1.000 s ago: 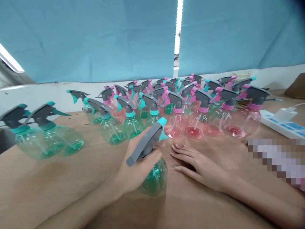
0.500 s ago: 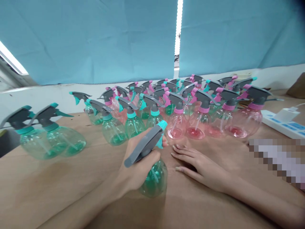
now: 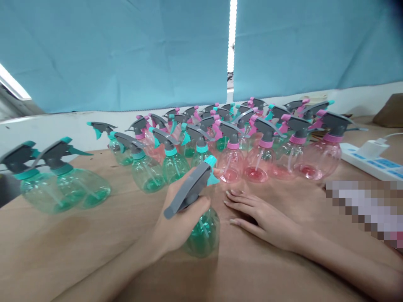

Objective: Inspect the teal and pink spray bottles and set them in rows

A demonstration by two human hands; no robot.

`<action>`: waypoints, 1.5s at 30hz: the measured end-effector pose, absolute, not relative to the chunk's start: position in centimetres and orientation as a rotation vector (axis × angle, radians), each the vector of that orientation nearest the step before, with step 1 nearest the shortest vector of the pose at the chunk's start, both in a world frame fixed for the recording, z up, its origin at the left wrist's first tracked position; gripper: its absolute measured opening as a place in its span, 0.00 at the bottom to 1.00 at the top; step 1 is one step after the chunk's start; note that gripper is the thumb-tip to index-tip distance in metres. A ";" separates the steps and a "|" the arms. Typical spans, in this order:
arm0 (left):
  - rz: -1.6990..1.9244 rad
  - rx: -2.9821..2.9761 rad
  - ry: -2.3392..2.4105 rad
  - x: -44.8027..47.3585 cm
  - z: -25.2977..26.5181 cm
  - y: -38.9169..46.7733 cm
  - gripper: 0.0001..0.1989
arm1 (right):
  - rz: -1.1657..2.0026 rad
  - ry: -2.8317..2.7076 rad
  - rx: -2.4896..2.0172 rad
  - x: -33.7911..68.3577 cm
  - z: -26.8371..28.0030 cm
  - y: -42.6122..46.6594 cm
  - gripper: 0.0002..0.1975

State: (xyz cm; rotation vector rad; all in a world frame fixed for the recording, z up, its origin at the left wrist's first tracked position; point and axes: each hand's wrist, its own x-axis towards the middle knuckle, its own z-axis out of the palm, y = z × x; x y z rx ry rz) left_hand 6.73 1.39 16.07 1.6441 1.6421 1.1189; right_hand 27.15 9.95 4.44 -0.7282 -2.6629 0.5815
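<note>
My left hand [image 3: 181,214] is wrapped round the neck of a green spray bottle [image 3: 204,235] near the front of the table. This bottle has a grey head with a teal nozzle and trigger, pointing away and to the right; the hand hides its collar. It stands upright, or nearly so. Flat on the tabletop lies my right hand [image 3: 261,216], fingers stretched out, just right of the bottle and holding nothing. Beyond the hands stand a pink-collared spray bottle [image 3: 256,165] and a teal-collared spray bottle [image 3: 147,172], among several others in rows.
Two green spray bottles [image 3: 91,188] stand apart at the left on the brown table [image 3: 132,235]. At the right lies a white power strip [image 3: 374,161] with a plugged-in adapter [image 3: 373,147]. A blue curtain [image 3: 126,54] hangs behind, and a brown object [image 3: 390,111] sits at the far right.
The whole view has shifted slightly, so most things sit a little further left. My left hand still grips the spray bottle and my right hand still lies flat.
</note>
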 end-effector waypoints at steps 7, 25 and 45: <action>1.202 1.566 1.469 6.8 15.3 1.3 0.07 | 0.582 -2.653 -0.734 27.2 4.5 10.0 0.27; 1.152 1.587 1.557 6.6 15.6 1.4 0.04 | 0.610 -2.639 -0.721 27.2 4.5 10.0 0.27; 1.126 1.652 1.580 6.6 15.8 1.3 0.03 | 0.620 -2.624 -0.723 27.2 4.5 9.9 0.26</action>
